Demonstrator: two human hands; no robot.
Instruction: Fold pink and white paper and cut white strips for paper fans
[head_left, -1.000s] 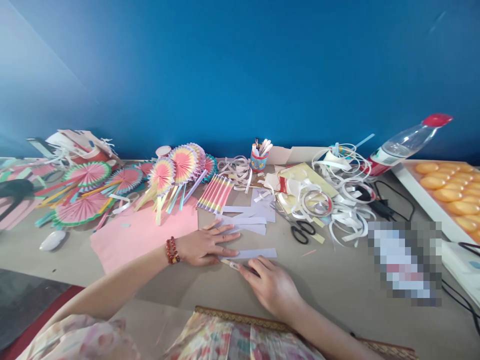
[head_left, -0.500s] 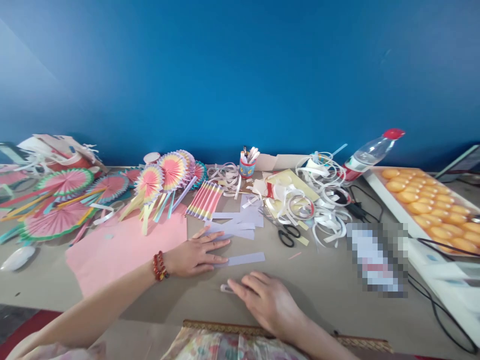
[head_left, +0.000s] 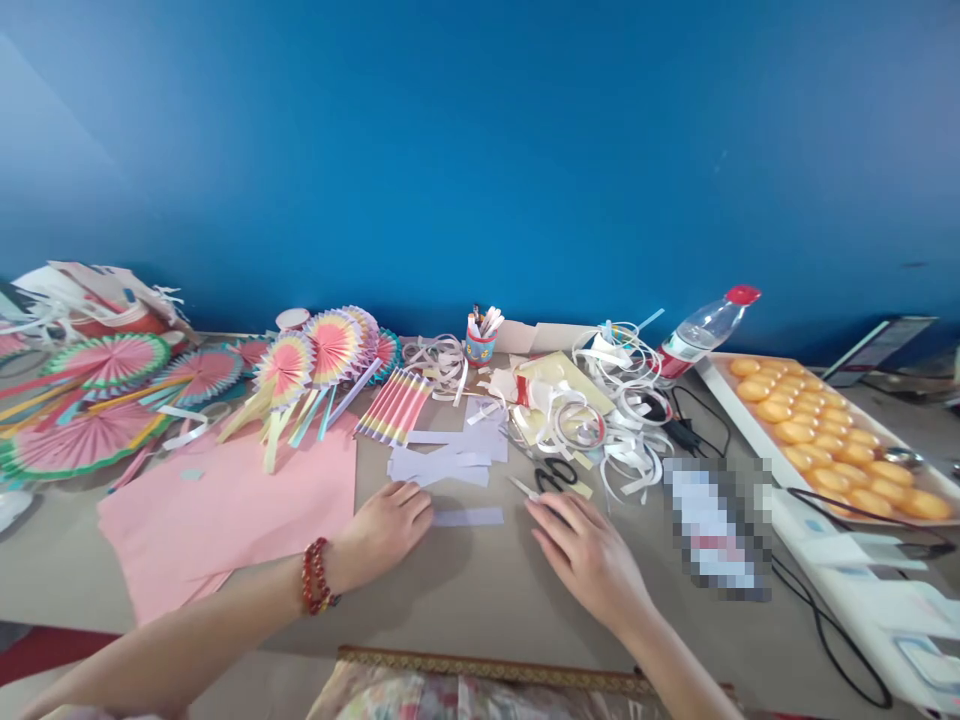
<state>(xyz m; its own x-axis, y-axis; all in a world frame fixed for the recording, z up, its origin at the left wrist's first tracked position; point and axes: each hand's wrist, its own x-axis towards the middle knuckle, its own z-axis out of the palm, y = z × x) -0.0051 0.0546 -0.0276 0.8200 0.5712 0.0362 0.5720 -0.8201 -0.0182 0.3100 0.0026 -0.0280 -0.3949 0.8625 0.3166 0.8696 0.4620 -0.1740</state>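
My left hand [head_left: 386,530], a red bead bracelet on its wrist, rests on the tan table [head_left: 465,600] with its fingers curled onto the left end of a pale lavender paper strip [head_left: 471,516]. My right hand [head_left: 589,555] lies to the right of the strip. Its fingers reach toward the black-handled scissors [head_left: 559,472]. The tip of a thin pale tool [head_left: 523,488] sticks out past its fingertips. More lavender strips [head_left: 450,455] are heaped just beyond the single one.
A pink sheet [head_left: 225,510] lies at the left, with folded paper fans [head_left: 307,360] behind it. At the back are curled white paper strips [head_left: 622,420], a pen cup [head_left: 478,345] and a water bottle [head_left: 705,325]. At the right are a tray of orange rounds [head_left: 817,430] and cables [head_left: 832,630].
My left hand went from flat on the strip to curled at its left end. My right hand moved from below the strip to the right, up toward the scissors. The view swung right.
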